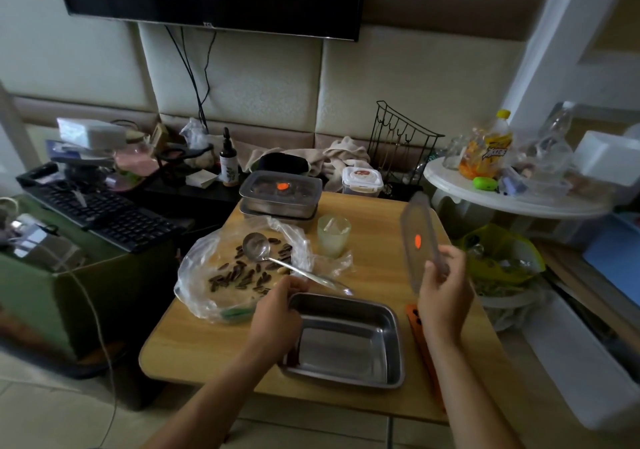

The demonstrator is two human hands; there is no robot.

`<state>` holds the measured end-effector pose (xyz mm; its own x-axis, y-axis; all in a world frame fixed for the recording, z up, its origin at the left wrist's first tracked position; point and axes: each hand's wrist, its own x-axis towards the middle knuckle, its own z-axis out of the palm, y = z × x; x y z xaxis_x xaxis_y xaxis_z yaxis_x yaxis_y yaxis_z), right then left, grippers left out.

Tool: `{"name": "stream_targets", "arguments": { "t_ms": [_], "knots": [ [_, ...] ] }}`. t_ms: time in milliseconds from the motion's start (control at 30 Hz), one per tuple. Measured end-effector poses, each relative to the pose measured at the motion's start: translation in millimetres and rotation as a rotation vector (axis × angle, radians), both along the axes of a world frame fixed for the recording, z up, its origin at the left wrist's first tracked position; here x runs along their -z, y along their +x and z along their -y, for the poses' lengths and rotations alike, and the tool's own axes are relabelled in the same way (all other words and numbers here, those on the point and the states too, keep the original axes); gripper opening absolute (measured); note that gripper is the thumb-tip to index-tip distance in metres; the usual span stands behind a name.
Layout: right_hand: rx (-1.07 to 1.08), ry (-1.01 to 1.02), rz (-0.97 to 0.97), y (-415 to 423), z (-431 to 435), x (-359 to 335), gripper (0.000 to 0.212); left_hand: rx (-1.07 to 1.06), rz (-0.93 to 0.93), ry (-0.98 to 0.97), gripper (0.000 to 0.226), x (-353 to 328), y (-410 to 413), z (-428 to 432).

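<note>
Translucent grey lid [417, 230] upright at right of centre, pinched at its lower edge by raised right hand [443, 296]; left hand [277, 317], wrist bent, fingers curled over far-left rim of steel tray [346, 348], lower centre.

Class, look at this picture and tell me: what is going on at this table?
A person works at a wooden table. Their right hand holds a clear lid with an orange spot up in the air, tilted. Their left hand grips the far left corner of an empty steel container, open in front of them. A ladle lies on a plastic bag strewn with dark seeds.
</note>
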<state>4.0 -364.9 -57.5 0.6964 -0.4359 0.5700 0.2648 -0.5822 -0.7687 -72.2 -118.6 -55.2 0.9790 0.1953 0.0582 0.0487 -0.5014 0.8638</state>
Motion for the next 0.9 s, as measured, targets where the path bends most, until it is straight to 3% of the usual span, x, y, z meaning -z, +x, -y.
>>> {"name": "stream_targets", "arguments": {
  "t_ms": [133, 233, 367, 467, 633, 800, 900],
  "knots": [
    [-0.1, -0.401, -0.03, 10.8, -14.4, 9.8, 0.032, -0.004, 0.065, 0.127, 0.041, -1.1, 1.3, -2.3],
    [-0.142, -0.529, -0.183, 19.8, -20.3, 19.2, 0.033, -0.013, 0.117, 0.26, 0.036, -3.7, 0.8, -4.8],
    [-0.201, -0.563, -0.408, 29.4, -20.8, 29.8, 0.017, -0.033, 0.154, 0.293, 0.031, -5.3, -0.7, -9.4],
    [-0.204, -0.534, -0.452, 33.4, -20.1, 29.6, 0.012, -0.059, 0.153, 0.264, 0.028, -4.2, -2.0, -12.9],
    [-0.22, -0.419, -0.309, 45.6, -47.0, -2.9, 0.013, -0.113, 0.182, 0.276, 0.025, -2.0, -1.5, -17.8],
    [-0.422, -0.53, -0.111, 69.5, -93.2, -32.4, 0.016, -0.131, 0.174, 0.278, 0.025, 0.2, 6.2, -20.7],
    [-0.531, -0.665, -0.425, 84.5, -111.8, -36.8, 0.033, -0.137, 0.148, 0.281, 0.023, 1.5, 12.9, -21.6]
  ]
}}
